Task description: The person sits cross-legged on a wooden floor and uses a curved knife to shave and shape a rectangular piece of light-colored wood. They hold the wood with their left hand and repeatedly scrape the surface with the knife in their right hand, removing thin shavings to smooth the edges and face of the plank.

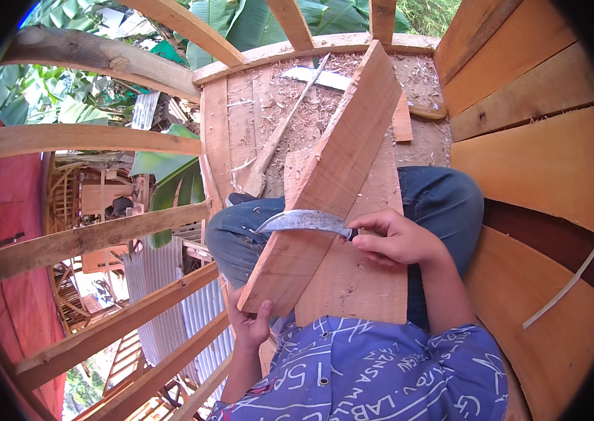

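My right hand [404, 241] is closed round the dark handle of a knife [305, 220] with a curved metal blade. The blade lies across a long wooden plank [345, 158] near its lower end, its tip pointing left. That lower left corner of the plank is gripped by my left hand [248, 325], thumb on the near face and the other fingers mostly hidden behind. The plank slants up and away to the right, tilted over a second, flat board [364, 291] that rests on my lap between my legs.
Wood shavings cover the plank floor [241, 116] ahead. On it lie a long thin stick [286, 126], a pale flat blade [314, 77], a wooden handle [429, 111] and a small wood offcut [402, 121]. Slatted rails [93, 242] stand left; a board wall [532, 154] rises right.
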`<state>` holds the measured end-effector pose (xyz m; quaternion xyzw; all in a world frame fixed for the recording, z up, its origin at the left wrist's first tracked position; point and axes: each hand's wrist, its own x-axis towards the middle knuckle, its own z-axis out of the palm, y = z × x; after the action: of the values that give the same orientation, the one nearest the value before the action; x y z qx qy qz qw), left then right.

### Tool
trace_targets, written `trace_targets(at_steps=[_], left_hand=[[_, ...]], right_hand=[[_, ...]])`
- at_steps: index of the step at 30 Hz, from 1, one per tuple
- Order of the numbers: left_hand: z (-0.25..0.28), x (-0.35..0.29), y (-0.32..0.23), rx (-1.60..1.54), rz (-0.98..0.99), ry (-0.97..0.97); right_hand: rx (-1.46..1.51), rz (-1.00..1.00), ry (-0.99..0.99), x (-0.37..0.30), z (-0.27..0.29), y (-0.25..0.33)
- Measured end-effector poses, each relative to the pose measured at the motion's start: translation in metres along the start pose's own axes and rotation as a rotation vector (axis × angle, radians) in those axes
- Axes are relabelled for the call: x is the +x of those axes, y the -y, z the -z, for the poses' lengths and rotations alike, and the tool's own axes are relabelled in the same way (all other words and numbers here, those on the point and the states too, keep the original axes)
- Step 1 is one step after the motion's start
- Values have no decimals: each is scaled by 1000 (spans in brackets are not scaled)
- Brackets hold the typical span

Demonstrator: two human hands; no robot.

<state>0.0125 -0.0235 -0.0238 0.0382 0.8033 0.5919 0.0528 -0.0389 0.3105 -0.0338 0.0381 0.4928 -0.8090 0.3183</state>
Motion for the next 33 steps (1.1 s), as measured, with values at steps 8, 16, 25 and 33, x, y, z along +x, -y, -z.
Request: trace_targets(at_steps=[8, 16, 25, 33], left_hand=[[-6, 2, -6, 31, 31, 4], [-6, 5, -9, 57, 1, 18], [2, 1, 0, 88, -40, 36], [-5, 3, -9, 72, -19, 38]], right_hand=[[105, 44, -157, 6, -4, -1], [140, 93, -183, 9, -3, -4], [238, 170, -288, 2, 12, -8], [150, 178, -286, 11, 13, -7]])
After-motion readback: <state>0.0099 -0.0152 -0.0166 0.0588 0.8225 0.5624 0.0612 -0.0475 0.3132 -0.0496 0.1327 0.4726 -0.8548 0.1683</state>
